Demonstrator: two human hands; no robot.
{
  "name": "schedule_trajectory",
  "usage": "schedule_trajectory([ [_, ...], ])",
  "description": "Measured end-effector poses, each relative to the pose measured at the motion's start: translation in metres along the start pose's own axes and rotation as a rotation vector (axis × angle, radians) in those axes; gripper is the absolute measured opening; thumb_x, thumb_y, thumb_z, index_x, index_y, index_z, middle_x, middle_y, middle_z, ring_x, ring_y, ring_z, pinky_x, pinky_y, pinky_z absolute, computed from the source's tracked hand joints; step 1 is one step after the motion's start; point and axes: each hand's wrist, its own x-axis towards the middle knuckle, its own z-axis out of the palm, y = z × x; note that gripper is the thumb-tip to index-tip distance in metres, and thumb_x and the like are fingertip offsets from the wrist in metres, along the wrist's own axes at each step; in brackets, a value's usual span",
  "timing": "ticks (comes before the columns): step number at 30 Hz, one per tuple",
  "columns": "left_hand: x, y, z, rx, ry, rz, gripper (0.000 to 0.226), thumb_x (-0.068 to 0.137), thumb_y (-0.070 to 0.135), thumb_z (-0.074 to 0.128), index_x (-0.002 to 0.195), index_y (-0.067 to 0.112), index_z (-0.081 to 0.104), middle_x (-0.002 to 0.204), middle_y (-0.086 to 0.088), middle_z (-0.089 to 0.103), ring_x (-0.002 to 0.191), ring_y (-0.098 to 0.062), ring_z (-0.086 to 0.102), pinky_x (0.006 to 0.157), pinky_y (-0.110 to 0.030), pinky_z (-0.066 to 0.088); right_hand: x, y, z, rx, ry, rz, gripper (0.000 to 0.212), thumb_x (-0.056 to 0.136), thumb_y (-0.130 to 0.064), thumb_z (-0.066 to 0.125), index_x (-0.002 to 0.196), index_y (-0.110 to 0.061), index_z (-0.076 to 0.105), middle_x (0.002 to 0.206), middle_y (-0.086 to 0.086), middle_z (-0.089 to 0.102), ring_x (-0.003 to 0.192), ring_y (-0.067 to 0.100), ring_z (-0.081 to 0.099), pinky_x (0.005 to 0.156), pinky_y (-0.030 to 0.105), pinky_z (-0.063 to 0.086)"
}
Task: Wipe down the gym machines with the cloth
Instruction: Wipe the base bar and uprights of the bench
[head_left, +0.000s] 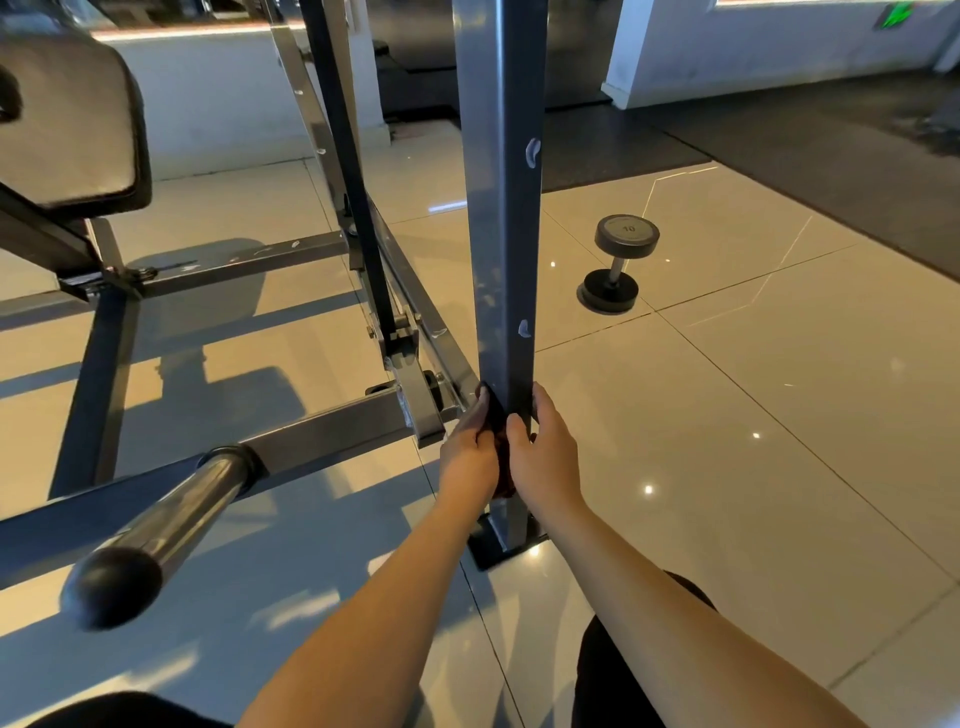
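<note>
A grey square steel post (501, 208) of the gym machine rises in the middle of the head view from a black foot plate (493, 548) on the floor. Low on the post, my left hand (470, 449) and my right hand (543, 452) clasp it from either side. A dark reddish cloth (503, 465) is wrapped round the post between my palms, and only a narrow strip of it shows. Both hands curl round the cloth and post.
A chrome bar with a black end cap (156, 535) juts toward me at the lower left. The machine's frame rails (322, 436) and a padded seat (67, 124) fill the left. A 10 dumbbell (618, 265) stands on the tiles to the right. My knees show at the bottom.
</note>
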Motion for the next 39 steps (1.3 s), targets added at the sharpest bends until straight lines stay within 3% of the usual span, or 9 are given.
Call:
schedule_trajectory([
  [4, -0.001, -0.001, -0.002, 0.017, -0.011, -0.014, 0.047, 0.108, 0.019, 0.04, 0.142, 0.051, 0.046, 0.135, 0.003, 0.058, 0.105, -0.013, 0.061, 0.091, -0.031, 0.055, -0.002, 0.004, -0.001, 0.009, -0.031, 0.012, 0.048, 0.106, -0.031, 0.046, 0.153, -0.033, 0.037, 0.147, -0.006, 0.052, 0.134, 0.016, 0.051, 0.109, 0.044, 0.048],
  [9, -0.003, 0.0, 0.0, -0.024, 0.018, 0.175, 0.045, 0.107, 0.018, 0.043, 0.142, 0.046, 0.05, 0.147, 0.008, 0.053, 0.124, -0.007, 0.054, 0.106, -0.029, 0.048, -0.002, 0.006, -0.007, 0.076, -0.032, 0.013, 0.039, 0.107, -0.028, 0.045, 0.145, -0.036, 0.047, 0.135, -0.008, 0.061, 0.123, 0.012, 0.058, 0.104, 0.041, 0.052],
  [12, -0.003, -0.014, 0.002, 0.083, -0.022, 0.098, 0.046, 0.109, 0.022, 0.039, 0.146, 0.049, 0.044, 0.154, 0.003, 0.045, 0.115, -0.005, 0.057, 0.088, -0.017, 0.05, -0.002, 0.007, -0.003, 0.052, -0.038, 0.029, 0.043, 0.107, -0.032, 0.045, 0.15, -0.036, 0.042, 0.143, -0.007, 0.056, 0.132, 0.014, 0.053, 0.109, 0.044, 0.048],
  [16, -0.005, -0.018, 0.004, 0.078, -0.009, 0.056, 0.045, 0.108, 0.026, 0.039, 0.14, 0.058, 0.044, 0.152, 0.001, 0.048, 0.133, -0.021, 0.05, 0.106, -0.039, 0.049, -0.006, 0.008, -0.005, 0.052, -0.059, 0.056, 0.046, 0.107, -0.031, 0.044, 0.153, -0.033, 0.038, 0.149, -0.006, 0.051, 0.136, 0.017, 0.05, 0.111, 0.045, 0.046],
  [18, -0.006, -0.008, 0.004, -0.002, 0.018, 0.129, 0.045, 0.108, 0.02, 0.041, 0.142, 0.049, 0.048, 0.144, 0.011, 0.053, 0.126, -0.007, 0.052, 0.106, -0.029, 0.048, -0.007, 0.01, -0.009, 0.07, -0.07, 0.054, 0.043, 0.108, -0.029, 0.044, 0.15, -0.032, 0.042, 0.143, -0.005, 0.056, 0.131, 0.016, 0.054, 0.108, 0.042, 0.049],
  [22, -0.006, -0.009, 0.006, -0.007, 0.02, 0.154, 0.046, 0.109, 0.017, 0.039, 0.145, 0.045, 0.045, 0.141, 0.02, 0.047, 0.111, 0.011, 0.05, 0.082, -0.001, 0.044, -0.007, 0.015, -0.01, 0.089, -0.082, 0.052, 0.041, 0.107, -0.029, 0.044, 0.148, -0.031, 0.045, 0.139, -0.006, 0.059, 0.127, 0.014, 0.056, 0.106, 0.042, 0.051],
  [27, -0.019, -0.024, 0.004, 0.156, -0.008, -0.005, 0.043, 0.11, 0.022, 0.037, 0.148, 0.042, 0.043, 0.131, 0.001, 0.06, 0.092, 0.002, 0.055, 0.066, -0.008, 0.045, -0.014, 0.02, -0.012, 0.099, -0.117, 0.055, 0.043, 0.107, -0.031, 0.044, 0.15, -0.034, 0.042, 0.144, -0.009, 0.054, 0.129, 0.008, 0.051, 0.11, 0.036, 0.046],
  [32, -0.006, 0.008, 0.01, -0.005, 0.074, 0.101, 0.043, 0.11, 0.022, 0.037, 0.148, 0.039, 0.046, 0.143, -0.001, 0.055, 0.126, -0.017, 0.055, 0.108, -0.04, 0.048, -0.016, 0.021, -0.02, 0.139, -0.136, 0.034, 0.039, 0.106, -0.027, 0.045, 0.145, -0.031, 0.049, 0.134, -0.008, 0.061, 0.123, 0.01, 0.059, 0.1, 0.032, 0.054],
  [39, -0.014, 0.017, 0.007, 0.101, 0.052, 0.001, 0.044, 0.11, 0.023, 0.036, 0.152, 0.036, 0.041, 0.11, 0.007, 0.062, 0.098, -0.012, 0.06, 0.082, -0.029, 0.054, -0.01, 0.002, -0.024, 0.134, -0.136, 0.015, 0.049, 0.107, -0.03, 0.045, 0.154, -0.033, 0.036, 0.154, -0.006, 0.045, 0.141, 0.016, 0.043, 0.116, 0.043, 0.04],
])
